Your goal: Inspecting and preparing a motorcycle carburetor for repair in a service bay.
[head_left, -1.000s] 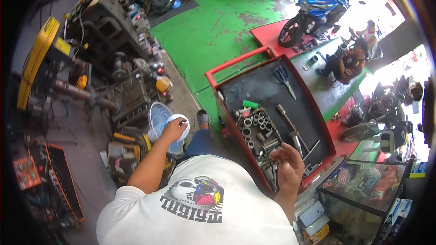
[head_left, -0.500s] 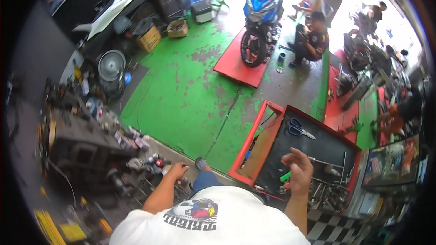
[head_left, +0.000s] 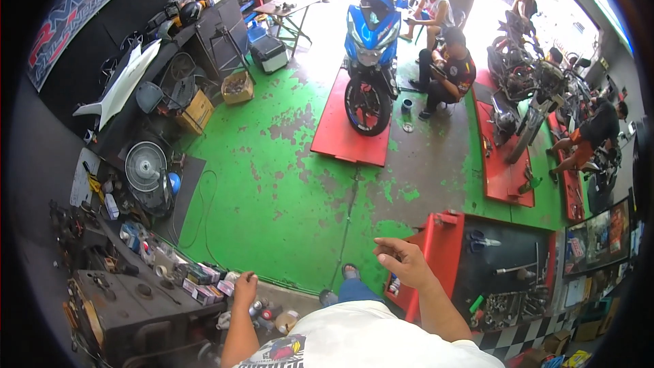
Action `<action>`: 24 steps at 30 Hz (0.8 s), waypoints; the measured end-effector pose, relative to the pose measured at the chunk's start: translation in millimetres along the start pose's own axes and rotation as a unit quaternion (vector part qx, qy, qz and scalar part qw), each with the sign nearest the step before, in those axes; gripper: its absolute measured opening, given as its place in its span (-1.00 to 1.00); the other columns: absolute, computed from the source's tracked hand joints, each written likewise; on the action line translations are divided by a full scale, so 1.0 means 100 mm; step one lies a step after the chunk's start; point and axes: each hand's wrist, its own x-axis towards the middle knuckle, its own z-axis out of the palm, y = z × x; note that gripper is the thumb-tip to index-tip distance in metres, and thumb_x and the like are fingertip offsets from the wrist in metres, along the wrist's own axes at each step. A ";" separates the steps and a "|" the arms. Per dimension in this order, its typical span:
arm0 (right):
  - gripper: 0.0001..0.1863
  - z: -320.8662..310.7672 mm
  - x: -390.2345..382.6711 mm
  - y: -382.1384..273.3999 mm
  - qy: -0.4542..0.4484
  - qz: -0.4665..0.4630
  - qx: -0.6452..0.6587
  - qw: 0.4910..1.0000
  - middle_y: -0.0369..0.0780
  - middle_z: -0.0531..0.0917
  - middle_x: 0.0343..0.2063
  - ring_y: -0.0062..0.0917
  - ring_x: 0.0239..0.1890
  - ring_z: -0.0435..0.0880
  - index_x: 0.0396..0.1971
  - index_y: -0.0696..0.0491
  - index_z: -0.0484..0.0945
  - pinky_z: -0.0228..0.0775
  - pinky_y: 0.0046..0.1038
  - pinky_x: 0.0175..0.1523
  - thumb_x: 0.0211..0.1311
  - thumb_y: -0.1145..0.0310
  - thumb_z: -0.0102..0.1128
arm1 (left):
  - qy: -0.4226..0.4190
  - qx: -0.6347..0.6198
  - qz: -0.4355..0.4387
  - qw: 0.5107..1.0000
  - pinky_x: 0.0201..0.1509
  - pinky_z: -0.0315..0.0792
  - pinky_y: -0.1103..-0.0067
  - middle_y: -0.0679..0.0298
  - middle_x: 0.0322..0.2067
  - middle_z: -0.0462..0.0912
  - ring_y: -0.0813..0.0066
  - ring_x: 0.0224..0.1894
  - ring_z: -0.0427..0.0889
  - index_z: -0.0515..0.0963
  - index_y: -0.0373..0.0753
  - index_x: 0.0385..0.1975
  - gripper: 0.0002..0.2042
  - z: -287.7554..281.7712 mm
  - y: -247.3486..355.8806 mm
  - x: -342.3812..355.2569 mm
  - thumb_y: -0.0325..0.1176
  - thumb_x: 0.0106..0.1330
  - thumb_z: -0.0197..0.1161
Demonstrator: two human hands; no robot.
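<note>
My right hand is raised beside the red tool cart, open, its fingers loosely bent and holding nothing visible. The cart's black tray carries dark-handled scissors, a long bar, a green cylinder and several sockets. My left hand hangs at lower left with loosely curled fingers and nothing visible in it, near small boxes and bottles on the cluttered bench. My feet, one in a sandal, show below.
A blue scooter stands on a red platform, with a crouching person and a seated person beside it. Several motorcycles and two standing people are at right. A fan, cardboard boxes and parts line the left.
The view has lifted from the cart toward the scooter and workers. My left hand has left the white fan seen a second ago; my right hand has moved from over the sockets to the cart's left side.
</note>
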 end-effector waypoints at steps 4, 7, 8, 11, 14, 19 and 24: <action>-0.56 -0.03 0.80 0.20 0.038 0.013 -0.034 0.999 -0.15 0.75 -0.11 -0.49 -0.06 0.71 0.17 0.14 0.57 0.53 -0.37 0.12 0.34 0.31 0.31 | -0.026 -0.063 -0.047 0.997 -0.25 0.62 0.51 0.03 -0.16 0.72 0.35 -0.28 0.72 0.58 -0.43 0.05 -0.64 -0.01 0.34 0.68 -0.28 0.39 0.23; -0.55 -0.14 1.64 0.12 0.024 -0.023 -0.126 0.991 -0.15 0.75 -0.12 -0.46 -0.06 0.71 0.19 0.11 0.56 0.53 -0.36 0.10 0.36 0.27 0.30 | 0.003 -0.093 -0.053 0.994 -0.25 0.61 0.46 0.00 -0.21 0.73 0.34 -0.24 0.72 0.60 -0.41 0.01 -0.63 0.16 -0.04 1.24 -0.24 0.37 0.26; -0.54 -0.21 1.96 0.19 0.023 -0.049 -0.134 0.990 -0.15 0.75 -0.13 -0.44 -0.07 0.72 0.19 0.10 0.56 0.54 -0.36 0.10 0.36 0.26 0.29 | 0.006 -0.008 -0.024 1.000 -0.06 0.57 0.29 -0.09 -0.20 0.72 0.06 -0.19 0.72 0.61 -0.39 0.00 -0.64 0.21 -0.04 1.43 -0.25 0.36 0.24; -0.53 -0.22 3.15 0.16 0.003 -0.106 -0.161 0.981 -0.13 0.75 -0.14 -0.36 -0.09 0.73 0.20 0.09 0.54 0.54 -0.34 0.09 0.35 0.23 0.29 | -0.085 0.092 -0.078 0.989 0.00 0.52 0.12 -0.13 -0.17 0.72 -0.13 -0.15 0.69 0.64 -0.40 -0.09 -0.57 0.22 -0.22 2.23 -0.08 0.41 0.14; -0.51 -0.26 4.08 -0.01 -0.004 -0.065 -0.206 0.976 -0.08 0.71 -0.03 -0.28 0.02 0.70 0.21 0.06 0.54 0.50 -0.28 0.18 0.36 0.17 0.28 | -0.117 0.119 -0.048 0.985 0.05 0.50 0.12 -0.16 -0.12 0.69 -0.13 -0.09 0.67 0.61 -0.41 -0.04 -0.55 0.05 0.19 3.51 -0.07 0.40 0.16; -0.48 -0.18 5.32 0.36 -0.017 -0.027 -0.242 0.970 -0.05 0.69 0.03 -0.19 0.09 0.67 0.20 0.08 0.53 0.47 -0.23 0.22 0.36 0.12 0.26 | -0.144 0.120 -0.047 0.981 0.13 0.47 0.13 -0.20 -0.02 0.64 -0.13 0.03 0.62 0.58 -0.44 0.02 -0.51 0.16 0.76 5.20 -0.06 0.39 0.18; -0.38 -0.13 6.18 2.07 0.035 0.183 -0.357 0.915 0.01 0.66 0.08 -0.08 0.12 0.64 0.21 0.11 0.51 0.47 -0.18 0.23 0.28 0.03 0.29 | -0.152 0.139 -0.082 0.975 0.21 0.44 0.13 -0.24 0.07 0.59 -0.13 0.14 0.57 0.54 -0.46 0.09 -0.46 -0.30 0.82 6.87 -0.04 0.38 0.20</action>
